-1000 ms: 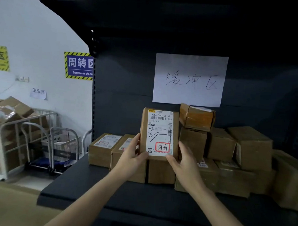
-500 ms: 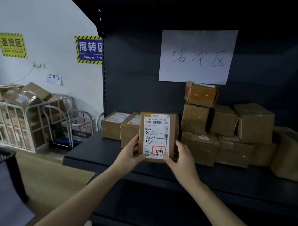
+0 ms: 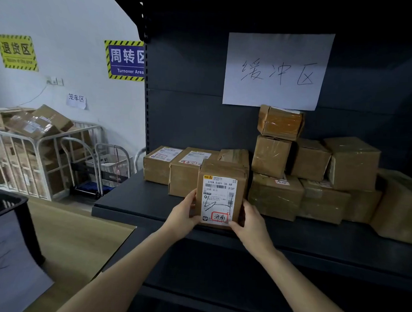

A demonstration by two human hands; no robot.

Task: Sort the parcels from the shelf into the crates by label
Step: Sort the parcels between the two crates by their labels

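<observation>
I hold a small cardboard parcel (image 3: 221, 193) in front of the dark shelf (image 3: 138, 200), its white label facing me with a red-boxed handwritten mark at the bottom. My left hand (image 3: 183, 215) grips its left edge and my right hand (image 3: 253, 224) grips its lower right edge. Several more cardboard parcels (image 3: 316, 173) are stacked on the shelf behind, and two labelled ones (image 3: 174, 165) lie at the left. A dark crate (image 3: 5, 202) shows at the left edge.
A white handwritten paper sign (image 3: 277, 69) hangs on the shelf's back panel. At the left stand a white cage trolley (image 3: 25, 159) full of boxes and hand carts (image 3: 102, 166). Wall signs (image 3: 125, 59) hang above them. The floor is wooden.
The parcel has come down and toward me, off the stack to the shelf's front edge, still in both hands. The view has pulled back, showing the crate at the left.
</observation>
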